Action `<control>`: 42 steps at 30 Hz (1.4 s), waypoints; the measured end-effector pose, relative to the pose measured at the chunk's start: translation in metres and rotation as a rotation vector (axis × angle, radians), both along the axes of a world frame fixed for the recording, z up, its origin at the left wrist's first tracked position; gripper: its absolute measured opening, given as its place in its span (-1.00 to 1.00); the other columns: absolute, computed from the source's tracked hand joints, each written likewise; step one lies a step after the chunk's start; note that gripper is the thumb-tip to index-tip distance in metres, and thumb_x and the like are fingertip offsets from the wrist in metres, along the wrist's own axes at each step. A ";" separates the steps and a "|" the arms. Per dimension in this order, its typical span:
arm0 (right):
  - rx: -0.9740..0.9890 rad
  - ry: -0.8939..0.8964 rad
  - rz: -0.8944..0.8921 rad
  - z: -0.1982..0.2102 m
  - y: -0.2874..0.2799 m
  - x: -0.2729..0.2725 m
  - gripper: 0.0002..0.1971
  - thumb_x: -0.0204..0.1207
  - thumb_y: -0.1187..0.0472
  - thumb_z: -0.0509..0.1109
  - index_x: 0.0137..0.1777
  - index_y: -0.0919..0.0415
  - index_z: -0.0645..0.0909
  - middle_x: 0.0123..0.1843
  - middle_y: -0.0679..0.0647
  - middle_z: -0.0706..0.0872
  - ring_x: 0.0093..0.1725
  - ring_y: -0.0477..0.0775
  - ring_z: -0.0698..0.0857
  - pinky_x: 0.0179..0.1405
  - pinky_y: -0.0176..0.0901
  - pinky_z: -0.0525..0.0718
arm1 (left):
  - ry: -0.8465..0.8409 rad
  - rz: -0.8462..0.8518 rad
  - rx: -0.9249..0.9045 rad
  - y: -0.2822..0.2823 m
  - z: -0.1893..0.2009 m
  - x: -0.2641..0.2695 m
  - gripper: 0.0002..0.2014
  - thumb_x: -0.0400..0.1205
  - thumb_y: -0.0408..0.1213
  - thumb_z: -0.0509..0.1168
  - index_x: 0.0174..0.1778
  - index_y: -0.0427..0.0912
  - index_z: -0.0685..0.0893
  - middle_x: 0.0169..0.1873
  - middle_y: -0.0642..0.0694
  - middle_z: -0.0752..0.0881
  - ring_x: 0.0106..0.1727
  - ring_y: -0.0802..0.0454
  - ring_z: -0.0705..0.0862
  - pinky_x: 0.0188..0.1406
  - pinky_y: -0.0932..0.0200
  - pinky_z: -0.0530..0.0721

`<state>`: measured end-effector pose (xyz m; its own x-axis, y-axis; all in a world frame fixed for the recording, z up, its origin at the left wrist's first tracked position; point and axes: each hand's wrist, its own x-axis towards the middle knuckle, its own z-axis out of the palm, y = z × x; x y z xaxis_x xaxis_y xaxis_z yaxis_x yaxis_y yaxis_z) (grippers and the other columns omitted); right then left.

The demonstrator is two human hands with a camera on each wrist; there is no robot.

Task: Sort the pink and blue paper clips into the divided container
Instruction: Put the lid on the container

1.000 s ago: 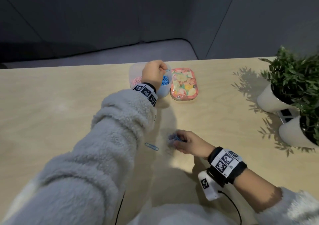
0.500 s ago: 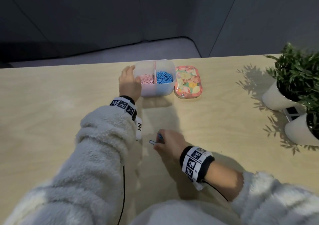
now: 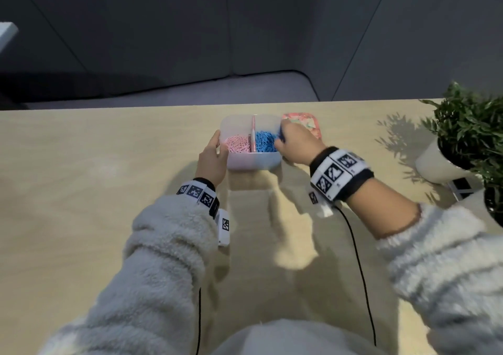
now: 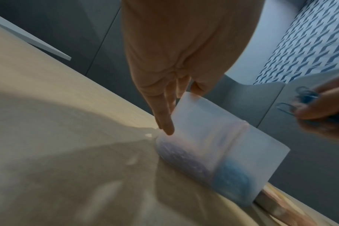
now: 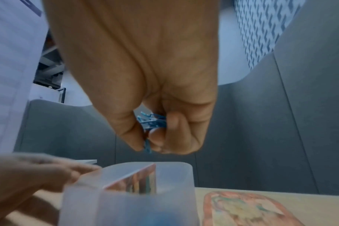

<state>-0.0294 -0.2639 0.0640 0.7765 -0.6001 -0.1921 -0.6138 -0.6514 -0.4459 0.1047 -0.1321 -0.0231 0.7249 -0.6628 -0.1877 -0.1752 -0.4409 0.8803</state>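
A translucent divided container (image 3: 253, 164) stands at the far middle of the table. Pink paper clips (image 3: 236, 143) fill its left compartment and blue paper clips (image 3: 265, 140) its right one. My left hand (image 3: 215, 150) rests with straight fingers (image 4: 164, 122) against the container's left wall (image 4: 213, 137). My right hand (image 3: 292, 142) hovers at the container's right edge, pinching a few blue clips (image 5: 152, 120) between thumb and fingers (image 5: 159, 142). The same clips (image 4: 304, 97) show in the left wrist view. The container's divider (image 5: 133, 178) lies just below that hand.
A floral lid (image 3: 309, 124) lies flat right of the container, partly behind my right hand. Two white pots with green plants (image 3: 462, 142) stand at the table's right edge. Cables run from both wrists toward my body.
My right hand gathered blue clips from the near table and carried them up to the container's right side. My left hand left the container's top and settled against its left wall.
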 end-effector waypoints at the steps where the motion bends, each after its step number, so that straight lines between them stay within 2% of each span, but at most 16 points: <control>1: -0.017 0.027 -0.010 0.000 -0.004 0.009 -0.95 0.54 0.34 0.19 -0.04 0.31 0.42 -0.05 0.26 0.57 -0.06 0.19 0.54 -0.15 -0.11 0.39 | 0.011 0.001 -0.007 0.003 -0.001 -0.003 -0.39 0.52 0.07 -0.03 0.54 0.05 0.27 0.41 -0.15 0.54 0.36 -0.19 0.55 0.30 -0.25 0.60; 7: -0.028 0.112 0.071 -0.009 -0.008 0.031 -0.65 0.54 0.36 0.22 0.32 0.40 0.44 0.27 0.35 0.62 0.23 0.31 0.62 0.14 -0.03 0.57 | 0.064 0.021 -0.067 0.013 0.002 -0.019 -0.42 0.53 0.05 0.04 0.51 0.03 0.29 0.36 -0.13 0.57 0.26 -0.15 0.61 0.29 -0.23 0.60; 9: -0.045 -0.012 -0.022 -0.011 -0.020 0.022 -0.67 0.53 0.36 0.19 0.28 0.36 0.52 0.25 0.32 0.65 0.23 0.30 0.63 0.24 -0.01 0.57 | 0.049 0.011 -0.080 0.015 -0.001 -0.021 -0.39 0.54 0.09 0.08 0.53 0.02 0.25 0.41 -0.09 0.52 0.28 -0.09 0.61 0.34 -0.18 0.56; 12: -0.132 -0.090 -0.274 -0.031 -0.048 -0.001 -0.69 0.55 0.27 0.20 0.23 0.38 0.55 0.19 0.36 0.67 0.23 0.35 0.60 0.16 0.01 0.55 | 0.030 -0.013 -0.107 0.017 -0.008 -0.024 -0.37 0.61 0.04 0.08 0.61 -0.02 0.12 0.59 -0.06 0.29 0.52 0.12 0.33 0.57 0.08 0.27; 15: -0.059 0.185 -0.461 -0.065 -0.061 -0.018 -0.39 0.52 -0.13 0.25 0.35 0.37 0.41 0.29 0.35 0.55 0.30 0.34 0.49 0.08 -0.02 0.46 | 0.024 -0.011 -0.096 0.018 -0.007 -0.028 -0.34 0.56 -0.01 0.02 0.62 -0.01 0.08 0.53 0.04 0.34 0.34 0.31 0.34 0.27 0.44 0.25; 19: 0.017 0.265 -0.592 -0.088 -0.057 -0.028 -0.11 0.35 -0.36 0.33 0.40 0.40 0.32 0.37 0.31 0.41 0.40 0.31 0.38 0.33 0.12 0.44 | 0.028 -0.001 -0.079 0.022 -0.004 -0.029 -0.33 0.52 0.01 0.00 0.61 0.08 0.07 0.23 0.02 0.58 0.14 0.10 0.53 0.03 0.36 0.36; 22: 0.043 0.184 -0.656 -0.093 -0.054 -0.030 -0.10 0.28 -0.31 0.45 0.37 0.40 0.33 0.38 0.31 0.39 0.41 0.30 0.35 0.34 0.10 0.42 | 0.025 0.000 -0.086 0.021 -0.002 -0.030 -0.31 0.50 -0.02 -0.01 0.62 0.05 0.07 0.01 0.18 0.53 0.11 0.18 0.44 -0.09 0.35 0.38; 23: 0.066 0.120 -0.672 -0.092 -0.054 -0.032 -0.11 0.26 -0.25 0.51 0.37 0.39 0.31 0.38 0.30 0.39 0.40 0.30 0.38 0.34 0.09 0.42 | 0.027 -0.003 -0.090 0.021 -0.003 -0.030 -0.32 0.51 -0.02 -0.02 0.62 0.06 0.06 0.02 0.12 0.53 0.13 0.18 0.42 -0.01 0.32 0.37; 25: 0.152 -0.119 -0.715 -0.087 -0.054 -0.036 -0.25 0.29 0.01 0.59 0.33 0.32 0.29 0.31 0.25 0.45 0.27 0.27 0.51 0.22 0.06 0.50 | 0.029 -0.015 -0.090 0.021 -0.005 -0.029 -0.35 0.54 0.00 -0.03 0.61 0.08 0.05 0.29 -0.08 0.55 0.23 0.20 0.40 0.18 0.30 0.31; 28: 0.088 -0.493 -0.734 -0.061 -0.042 -0.043 -0.62 0.49 0.27 0.33 0.25 0.19 0.31 0.00 0.13 0.60 0.03 0.27 0.66 0.00 0.01 0.60 | 0.035 -0.038 -0.121 0.022 -0.005 -0.029 -0.45 0.67 -0.02 0.00 0.61 0.05 0.08 0.52 -0.02 0.38 0.38 0.23 0.36 0.30 0.38 0.27; 30: -0.134 -0.684 -0.668 -0.043 -0.031 -0.046 -0.65 0.53 0.24 0.18 0.32 0.16 0.37 0.11 0.13 0.65 0.15 0.23 0.63 0.15 0.02 0.57 | 0.072 -0.055 -0.177 0.023 -0.003 -0.029 -0.48 0.68 -0.07 0.03 0.59 -0.02 0.17 0.43 0.06 0.42 0.31 0.30 0.46 0.25 0.49 0.41; 33: -0.212 -0.915 -0.511 -0.018 -0.011 -0.049 -0.61 0.59 0.22 0.18 0.42 0.22 0.37 0.34 0.06 0.57 0.31 -0.09 0.54 0.37 -0.20 0.46 | 0.151 -0.021 -0.183 0.021 -0.001 -0.025 -0.44 0.67 -0.07 0.09 0.59 -0.08 0.15 0.47 -0.13 0.43 0.28 0.20 0.53 0.27 0.27 0.48; 35: -0.055 -1.009 -0.406 -0.012 0.001 -0.044 -0.64 0.60 0.26 0.23 0.38 0.25 0.37 0.17 -0.10 0.59 0.09 -0.44 0.55 0.14 -0.50 0.50 | 0.131 0.042 -0.186 0.019 0.007 -0.021 -0.31 0.59 0.14 0.08 0.60 -0.06 0.08 0.54 -0.19 0.32 0.46 0.04 0.39 0.41 0.15 0.33; 36: 0.019 -1.004 -0.361 -0.011 0.004 -0.039 -0.66 0.59 0.29 0.26 0.34 0.26 0.39 0.07 -0.18 0.57 -0.01 -0.48 0.55 0.03 -0.58 0.49 | 0.119 0.065 -0.222 0.017 0.012 -0.019 -0.23 0.53 0.23 0.06 0.60 -0.07 0.08 0.55 -0.18 0.30 0.51 0.05 0.33 0.45 0.14 0.28; 39: 0.201 -0.892 -0.351 -0.023 0.006 -0.011 -0.72 0.59 0.27 0.27 0.28 0.25 0.44 0.05 -0.10 0.58 0.03 -0.28 0.59 0.07 -0.46 0.54 | 0.152 0.110 -0.297 0.004 0.030 -0.018 -0.31 0.56 0.14 0.03 0.58 -0.10 0.16 0.56 -0.11 0.30 0.41 0.21 0.31 0.38 0.23 0.24; 42: 0.350 -0.762 -0.454 -0.041 -0.002 0.013 -0.72 0.59 0.14 0.24 0.25 0.19 0.49 0.14 0.11 0.63 0.18 0.15 0.62 0.27 0.03 0.59 | 0.242 0.113 -0.281 -0.013 0.032 -0.016 -0.43 0.58 0.15 0.06 0.47 -0.06 0.34 0.33 -0.11 0.59 0.24 0.09 0.60 0.30 0.07 0.54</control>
<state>-0.0166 -0.2657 0.0233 0.4741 -0.8794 0.0435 -0.2397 -0.1764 -0.9547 0.0883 -0.1452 0.0085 0.7532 -0.6312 -0.1851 0.0886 -0.1814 0.9794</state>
